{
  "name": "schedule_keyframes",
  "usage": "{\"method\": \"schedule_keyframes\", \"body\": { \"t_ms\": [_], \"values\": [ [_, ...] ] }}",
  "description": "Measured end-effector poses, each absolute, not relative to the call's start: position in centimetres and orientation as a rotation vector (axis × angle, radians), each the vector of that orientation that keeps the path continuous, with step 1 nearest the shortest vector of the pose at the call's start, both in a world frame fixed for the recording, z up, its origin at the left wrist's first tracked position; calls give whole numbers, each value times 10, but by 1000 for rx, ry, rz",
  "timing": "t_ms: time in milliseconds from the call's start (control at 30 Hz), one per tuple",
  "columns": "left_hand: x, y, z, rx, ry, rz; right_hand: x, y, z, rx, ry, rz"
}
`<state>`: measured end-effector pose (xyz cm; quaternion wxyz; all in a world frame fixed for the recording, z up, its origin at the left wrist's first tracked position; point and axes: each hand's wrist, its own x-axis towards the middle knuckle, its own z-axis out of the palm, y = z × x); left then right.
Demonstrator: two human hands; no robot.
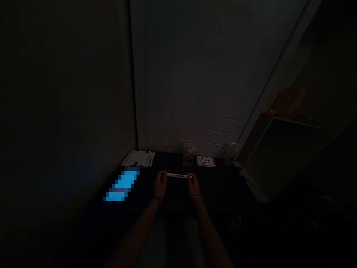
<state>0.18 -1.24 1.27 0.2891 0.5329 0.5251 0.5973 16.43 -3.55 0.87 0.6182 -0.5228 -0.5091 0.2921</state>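
Hand on the left (160, 184) is pinched around one end of a white marker (177, 175), and the right hand (193, 183) has the other end, so the marker's stretched sideways between them, dark print showing along the barrel. Pale wristband (195, 196) on the right wrist. It's all over a dark table (223, 190); honestly too dim to tell if the marker's touching it. Left of the hands there's a pixelated bright blue patch (122, 185), no idea what it is. Just behind that, a bunch of white markers (142, 158) side by side. Straight back: a clear pack (189, 157) with colored tips, a flat case (205, 161) just beside it, then another clear container (231, 153) farther right, near a shelf unit (255, 143).
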Motion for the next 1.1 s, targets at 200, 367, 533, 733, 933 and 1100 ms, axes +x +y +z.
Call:
{"method": "schedule_keyframes", "body": {
  "t_ms": [200,367,533,733,933,1100],
  "values": [
    [1,-12,11,1473,1393,1561,164,-37,10,-1199,-1177,705],
    [0,-12,11,1483,1394,1553,165,-34,6,-1208,-1189,658],
    [0,-13,12,1467,1394,1561,165,-35,6,-1209,-1192,671],
    [0,-14,13,1349,1349,1534,166,-34,5,-1195,-1204,663],
    [1,-18,21,1351,1347,1558,164,-36,8,-1212,-1183,659],
    [3,-18,23,1404,1362,1571,164,-39,12,-1214,-1192,662]
  ]
}}
